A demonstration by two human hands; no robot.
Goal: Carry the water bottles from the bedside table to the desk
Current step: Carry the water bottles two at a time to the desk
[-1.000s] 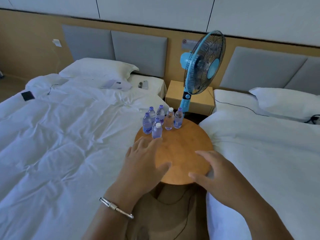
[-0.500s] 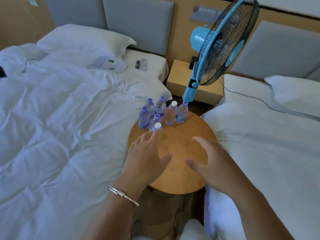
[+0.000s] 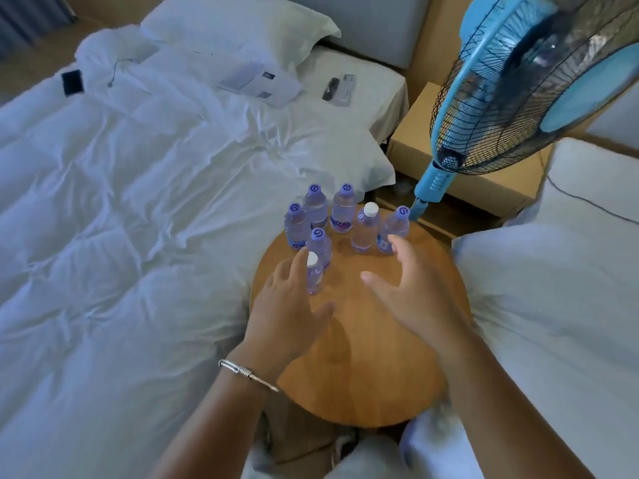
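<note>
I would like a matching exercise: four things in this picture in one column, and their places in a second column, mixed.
Things:
1. round wooden table
2. blue standing fan
3. white pillow
4. white-capped clear plastic bottle

Places:
A. next to left hand fingers
B. upper right
C. between two beds
D. head of left bed

Pairs: 1-C, 2-B, 3-D, 4-A

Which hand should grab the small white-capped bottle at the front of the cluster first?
Left. The left hand is open with fingertips right beside the small white-capped bottle. The right hand, also open, sits nearer the purple-capped bottle at the cluster's right.
</note>
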